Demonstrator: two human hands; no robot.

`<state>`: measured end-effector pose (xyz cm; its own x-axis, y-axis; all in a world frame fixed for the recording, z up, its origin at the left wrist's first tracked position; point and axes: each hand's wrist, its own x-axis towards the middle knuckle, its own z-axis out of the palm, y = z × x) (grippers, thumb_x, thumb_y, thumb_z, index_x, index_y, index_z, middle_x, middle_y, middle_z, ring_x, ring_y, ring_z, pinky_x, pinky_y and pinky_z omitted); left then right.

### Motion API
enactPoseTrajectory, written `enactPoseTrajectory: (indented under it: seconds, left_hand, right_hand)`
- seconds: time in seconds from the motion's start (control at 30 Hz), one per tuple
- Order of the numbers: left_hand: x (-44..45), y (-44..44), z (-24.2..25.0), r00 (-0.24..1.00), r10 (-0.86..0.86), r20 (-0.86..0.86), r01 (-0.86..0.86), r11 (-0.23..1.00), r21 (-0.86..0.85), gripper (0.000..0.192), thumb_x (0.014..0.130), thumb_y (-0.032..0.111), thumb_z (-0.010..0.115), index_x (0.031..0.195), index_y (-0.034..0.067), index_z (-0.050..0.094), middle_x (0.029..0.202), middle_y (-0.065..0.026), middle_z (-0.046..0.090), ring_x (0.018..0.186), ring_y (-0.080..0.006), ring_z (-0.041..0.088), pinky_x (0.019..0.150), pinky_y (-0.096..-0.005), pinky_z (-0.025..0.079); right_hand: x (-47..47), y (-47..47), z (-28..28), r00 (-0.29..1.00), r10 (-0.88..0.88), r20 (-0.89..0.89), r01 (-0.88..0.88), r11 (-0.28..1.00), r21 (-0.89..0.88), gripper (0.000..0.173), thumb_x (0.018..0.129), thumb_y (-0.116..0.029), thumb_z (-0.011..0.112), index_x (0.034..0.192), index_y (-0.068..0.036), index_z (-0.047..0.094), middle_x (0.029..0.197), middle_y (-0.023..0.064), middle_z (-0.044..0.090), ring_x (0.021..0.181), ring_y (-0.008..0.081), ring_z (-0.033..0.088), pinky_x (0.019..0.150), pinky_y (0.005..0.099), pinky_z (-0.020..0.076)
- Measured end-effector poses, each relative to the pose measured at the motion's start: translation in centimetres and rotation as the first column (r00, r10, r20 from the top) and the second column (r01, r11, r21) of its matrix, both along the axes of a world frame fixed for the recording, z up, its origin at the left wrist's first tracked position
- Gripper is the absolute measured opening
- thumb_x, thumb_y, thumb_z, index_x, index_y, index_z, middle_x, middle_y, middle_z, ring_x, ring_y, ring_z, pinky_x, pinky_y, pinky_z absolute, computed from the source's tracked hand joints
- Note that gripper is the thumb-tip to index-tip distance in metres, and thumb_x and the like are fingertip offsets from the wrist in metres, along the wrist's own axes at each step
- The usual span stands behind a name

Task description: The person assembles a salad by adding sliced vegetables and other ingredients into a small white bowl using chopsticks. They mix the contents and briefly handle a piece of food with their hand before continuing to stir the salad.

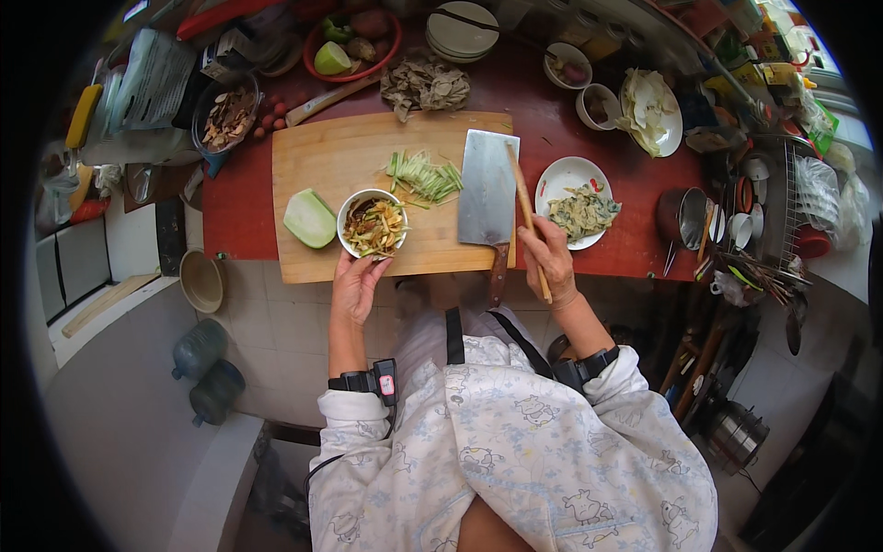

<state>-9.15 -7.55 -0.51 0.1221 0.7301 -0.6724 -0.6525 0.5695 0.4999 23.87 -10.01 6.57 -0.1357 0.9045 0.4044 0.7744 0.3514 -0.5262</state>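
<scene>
My left hand (356,286) grips a white bowl (373,192) from its near side, at the front of the wooden cutting board (321,152). Chopped green and pale pieces in dark sauce (374,226) fill the bowl. A pair of wooden chopsticks (522,186) is in my right hand (550,259), their tips by the cleaver's upper right corner. That cleaver (488,190) lies flat on the board, its wooden handle past the front edge. Between bowl and blade is a pile of green vegetable shreds (423,178). Left of the bowl rests a cut piece of pale green gourd (310,219).
Right of the cleaver, a white plate (569,165) holds cooked food. Crumpled brown paper (424,83) and a red basket (396,41) of produce stand behind the board. A clear container (255,103) is at left; a saucepan (681,215) sits at the right end.
</scene>
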Motion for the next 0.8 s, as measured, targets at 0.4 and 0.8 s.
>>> enactPoseTrajectory:
  seconds: [0.4,0.8]
  left_hand:
    - [0.6,-0.5,2.8,0.999,-0.008,-0.052,0.011,0.998,0.057,0.061,0.092,-0.005,0.046,0.148,0.006,0.024,0.14,-0.0167,0.045,0.117,-0.0308,0.057,0.097,-0.0449,0.053]
    - [0.0,-1.9,5.7,0.864,-0.006,-0.503,-0.003,1.0,-0.016,0.043,0.095,0.006,0.054,0.136,-0.001,0.043,0.134,-0.0166,0.049,0.11,-0.0228,0.059,0.091,-0.0349,0.054]
  right_hand:
    - [7.3,-1.9,-7.5,0.905,-0.108,0.41,0.204,0.959,-0.196,0.05,0.078,0.007,0.059,0.128,-0.003,0.054,0.138,0.0209,0.045,0.125,0.0412,0.046,0.104,0.0447,0.0406]
    - [6.8,-1.1,-5.6,0.898,-0.043,0.439,0.208,0.919,-0.336,0.058,0.074,0.007,0.057,0.131,0.0,0.049,0.138,0.0204,0.046,0.131,0.0353,0.043,0.111,0.0458,0.032]
